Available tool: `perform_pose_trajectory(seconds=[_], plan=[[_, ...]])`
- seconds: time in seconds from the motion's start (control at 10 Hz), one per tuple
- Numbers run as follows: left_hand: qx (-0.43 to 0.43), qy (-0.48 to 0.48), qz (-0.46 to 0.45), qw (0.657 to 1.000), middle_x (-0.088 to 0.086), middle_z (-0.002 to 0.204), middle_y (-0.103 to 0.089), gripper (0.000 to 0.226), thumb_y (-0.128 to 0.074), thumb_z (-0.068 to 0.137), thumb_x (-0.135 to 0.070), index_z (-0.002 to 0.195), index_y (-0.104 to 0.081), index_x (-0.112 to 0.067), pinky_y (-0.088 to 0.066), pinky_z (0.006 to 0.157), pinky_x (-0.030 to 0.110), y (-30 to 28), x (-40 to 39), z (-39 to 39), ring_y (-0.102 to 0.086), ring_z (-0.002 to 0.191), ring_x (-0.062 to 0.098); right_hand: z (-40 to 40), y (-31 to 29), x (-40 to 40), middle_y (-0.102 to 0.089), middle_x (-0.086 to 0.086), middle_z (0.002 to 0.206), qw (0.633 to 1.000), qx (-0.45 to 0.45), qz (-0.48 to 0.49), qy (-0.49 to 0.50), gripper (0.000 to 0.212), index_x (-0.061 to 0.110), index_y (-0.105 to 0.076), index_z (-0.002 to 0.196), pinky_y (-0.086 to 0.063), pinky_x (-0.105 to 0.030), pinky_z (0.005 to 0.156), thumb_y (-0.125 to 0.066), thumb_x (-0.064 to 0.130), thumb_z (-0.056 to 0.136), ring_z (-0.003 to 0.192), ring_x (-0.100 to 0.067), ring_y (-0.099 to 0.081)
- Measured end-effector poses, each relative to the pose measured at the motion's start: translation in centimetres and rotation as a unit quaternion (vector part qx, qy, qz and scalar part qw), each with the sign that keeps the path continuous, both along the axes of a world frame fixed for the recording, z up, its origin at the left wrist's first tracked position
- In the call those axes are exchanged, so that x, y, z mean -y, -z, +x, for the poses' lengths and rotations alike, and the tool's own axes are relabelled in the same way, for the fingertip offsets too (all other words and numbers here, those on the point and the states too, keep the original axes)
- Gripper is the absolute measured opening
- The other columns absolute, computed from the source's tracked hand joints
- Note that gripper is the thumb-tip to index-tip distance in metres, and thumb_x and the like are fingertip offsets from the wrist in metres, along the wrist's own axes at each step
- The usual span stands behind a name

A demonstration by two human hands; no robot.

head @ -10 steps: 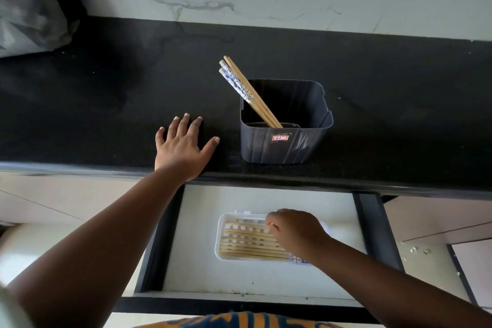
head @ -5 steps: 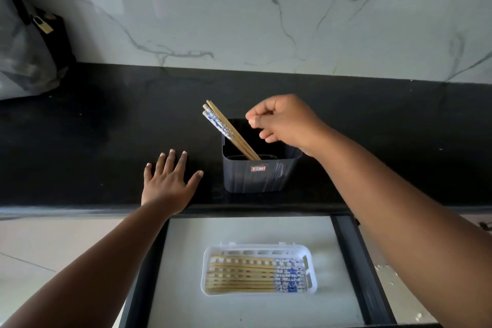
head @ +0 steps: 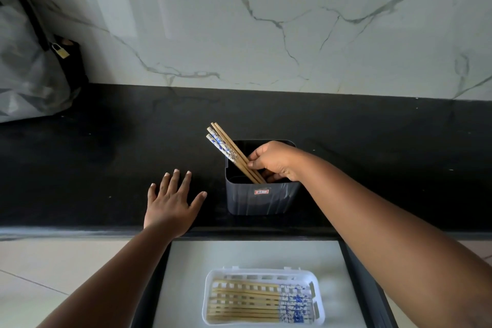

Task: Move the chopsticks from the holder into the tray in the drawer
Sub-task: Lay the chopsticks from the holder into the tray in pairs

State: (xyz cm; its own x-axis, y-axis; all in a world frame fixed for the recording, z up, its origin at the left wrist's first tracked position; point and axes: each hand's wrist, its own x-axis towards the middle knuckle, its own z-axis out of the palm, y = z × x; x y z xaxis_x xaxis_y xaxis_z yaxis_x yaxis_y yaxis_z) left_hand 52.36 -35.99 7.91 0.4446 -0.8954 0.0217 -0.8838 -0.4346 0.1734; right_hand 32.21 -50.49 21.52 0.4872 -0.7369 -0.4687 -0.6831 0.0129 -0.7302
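Note:
A dark grey square holder stands on the black counter near its front edge. Several wooden chopsticks with blue-and-white ends lean up and to the left out of it. My right hand reaches into the holder's top, its fingers closed around the shafts of these chopsticks. My left hand lies flat on the counter left of the holder, fingers spread. Below, the drawer is pulled out, and a white slotted tray in it holds several chopsticks lying side by side.
A grey bag with a small brass padlock sits at the counter's back left against the marble wall. The counter runs right of the holder. The drawer's dark frame borders the tray on the right.
My right hand rose from the tray in the drawer to the holder and closed on the leaning chopsticks. The left hand stayed flat on the counter. The view tilted up.

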Motion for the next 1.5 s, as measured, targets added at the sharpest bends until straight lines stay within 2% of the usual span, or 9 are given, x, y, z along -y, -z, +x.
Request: perform_pose_trajectory(seconds=[0.3, 0.5, 0.7, 0.9, 1.1, 1.2, 1.3, 1.4, 1.5], plan=[[0.001, -0.001, -0.001, 1.000, 0.000, 0.164, -0.004, 0.079, -0.012, 0.088, -0.072, 0.155, -0.008, -0.030, 0.002, 0.119, 0.045, 0.0, 0.1, 0.0, 0.005, 0.150, 0.019, -0.4, 0.3, 0.1, -0.070, -0.002, 0.101, 0.999, 0.001, -0.035, -0.032, 0.006, 0.020, -0.069, 0.095, -0.051, -0.030, 0.072, -0.064, 0.019, 0.092, 0.098, -0.018, -0.064], [-0.003, -0.003, -0.003, 1.000, 0.000, 0.164, -0.004, 0.077, -0.014, 0.089, -0.072, 0.155, -0.009, -0.030, 0.002, 0.119, 0.045, 0.0, 0.0, 0.0, 0.004, 0.150, 0.019, -0.5, 0.4, 0.1, -0.073, -0.008, 0.102, 0.998, 0.022, -0.049, -0.027, 0.018, 0.011, -0.071, 0.104, -0.056, -0.035, 0.085, -0.071, 0.017, 0.088, 0.098, -0.023, -0.068], [-0.007, 0.000, -0.002, 1.000, 0.000, 0.164, -0.003, 0.078, -0.012, 0.089, -0.073, 0.155, -0.007, -0.030, 0.002, 0.120, 0.045, -0.1, 0.0, -0.1, 0.005, 0.150, 0.019, -0.8, 0.1, -0.1, -0.064, 0.005, 0.089, 0.985, 0.027, -0.172, -0.010, 0.023, 0.013, -0.069, 0.106, -0.041, -0.022, 0.063, -0.074, 0.020, 0.085, 0.084, -0.012, -0.059], [-0.006, -0.007, 0.015, 1.000, 0.000, 0.164, 0.000, 0.078, -0.012, 0.089, -0.072, 0.155, -0.005, -0.031, 0.003, 0.119, 0.045, -0.2, 0.1, -0.1, 0.007, 0.150, 0.019, -2.0, -3.4, -0.6, -0.070, 0.004, 0.078, 0.958, 0.124, -0.259, 0.019, 0.006, 0.019, -0.076, 0.091, -0.052, -0.025, 0.068, -0.072, 0.018, 0.086, 0.072, -0.010, -0.065], [-0.078, -0.018, 0.075, 0.994, 0.002, 0.164, 0.001, 0.077, -0.027, 0.092, -0.068, 0.155, -0.008, -0.028, 0.003, 0.118, 0.049, -1.5, 0.9, 0.3, 0.008, 0.150, 0.022, -3.8, -7.9, -1.3, -0.073, -0.003, 0.087, 0.935, 0.306, -0.151, 0.095, 0.014, 0.022, -0.072, 0.089, -0.061, -0.027, 0.069, -0.070, 0.008, 0.088, 0.079, -0.018, -0.074], [-0.201, -0.073, -0.086, 0.973, 0.008, 0.151, -0.039, 0.059, -0.057, 0.091, -0.048, 0.141, -0.045, -0.020, -0.022, 0.113, 0.049, -4.9, 1.6, 0.3, -0.028, 0.143, 0.027, -4.4, -9.6, -1.7, -0.075, -0.006, 0.091, 0.923, 0.351, -0.109, 0.113, 0.011, 0.018, -0.072, 0.092, -0.058, -0.022, 0.062, -0.071, 0.008, 0.087, 0.078, -0.017, -0.075], [-0.245, -0.056, -0.348, 0.903, 0.007, 0.116, -0.062, 0.025, -0.066, 0.089, -0.024, 0.113, -0.066, -0.015, -0.040, 0.096, 0.035, -10.5, 1.9, -0.3, -0.057, 0.114, 0.028, -4.5, -10.5, -2.2, -0.077, -0.008, 0.090, 0.925, 0.356, -0.079, 0.108, 0.011, 0.014, -0.072, 0.095, -0.061, -0.028, 0.068, -0.072, 0.007, 0.086, 0.082, -0.021, -0.075], [-0.324, -0.012, -0.450, 0.832, -0.008, 0.098, -0.070, 0.012, -0.067, 0.089, -0.026, 0.101, -0.070, -0.028, -0.049, 0.084, 0.027, -18.0, 2.3, -2.1, -0.066, 0.096, 0.013, -4.0, -10.8, -3.0, -0.077, -0.011, 0.088, 0.935, 0.340, -0.052, 0.084, 0.011, 0.010, -0.073, 0.094, -0.061, -0.032, 0.069, -0.074, 0.005, 0.084, 0.082, -0.024, -0.075], [-0.464, 0.077, -0.396, 0.789, -0.016, 0.085, -0.074, 0.020, -0.072, 0.085, -0.035, 0.104, -0.069, -0.033, -0.052, 0.073, 0.013, -24.1, 2.9, -4.2, -0.068, 0.085, -0.001, -3.4, -10.9, -4.1, -0.077, -0.011, 0.086, 0.937, 0.340, -0.033, 0.071, 0.010, 0.008, -0.072, 0.093, -0.061, -0.032, 0.065, -0.073, 0.005, 0.084, 0.079, -0.025, -0.075]])
